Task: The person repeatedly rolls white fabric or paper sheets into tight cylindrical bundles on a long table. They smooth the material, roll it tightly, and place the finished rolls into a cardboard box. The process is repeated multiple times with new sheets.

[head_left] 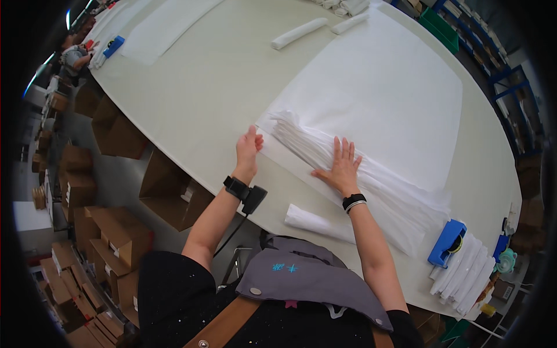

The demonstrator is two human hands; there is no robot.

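Note:
A large thin white sheet [394, 87] lies spread on the table. Across its near part runs a long gathered bundle of thin white material [307, 142], creased lengthwise. My left hand [248, 152] is closed at the sheet's near left corner, its curled fingers at the edge. On the bundle, my right hand [341, 171] rests flat with fingers spread, pressing it down. Closer to me, a rolled white sheet [313, 221] lies partly under my right forearm.
A blue tape dispenser [447, 243] sits beside stacked white folded packs [467, 272] at the right. Two white rolls [299, 33] [350, 24] lie farther back. Cardboard boxes [119, 130] stand along the table's left edge. Another person [75, 58] is at the far left.

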